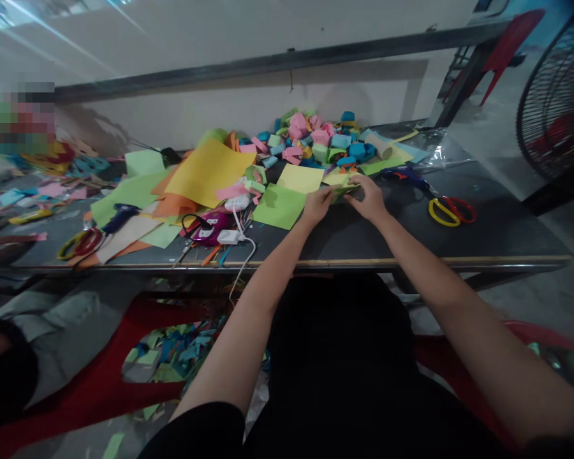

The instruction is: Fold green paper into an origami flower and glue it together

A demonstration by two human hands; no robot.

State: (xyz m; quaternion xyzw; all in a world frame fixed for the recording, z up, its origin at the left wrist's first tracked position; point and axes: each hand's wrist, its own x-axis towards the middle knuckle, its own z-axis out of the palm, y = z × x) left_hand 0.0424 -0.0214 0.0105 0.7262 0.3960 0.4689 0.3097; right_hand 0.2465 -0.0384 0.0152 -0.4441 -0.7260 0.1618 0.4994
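The left hand and right hand pinch a small green paper, just to the right of the flat green sheet. The fingers hide part of the small paper, so its shape is hard to see. Behind the flat green sheet is a pile of folded papers; many cover each other. Well to its right lie scissors with blades hard to make out. Farther right, a fan is cut off.

Green piece partly hidden by the hands, fan cut off rightward
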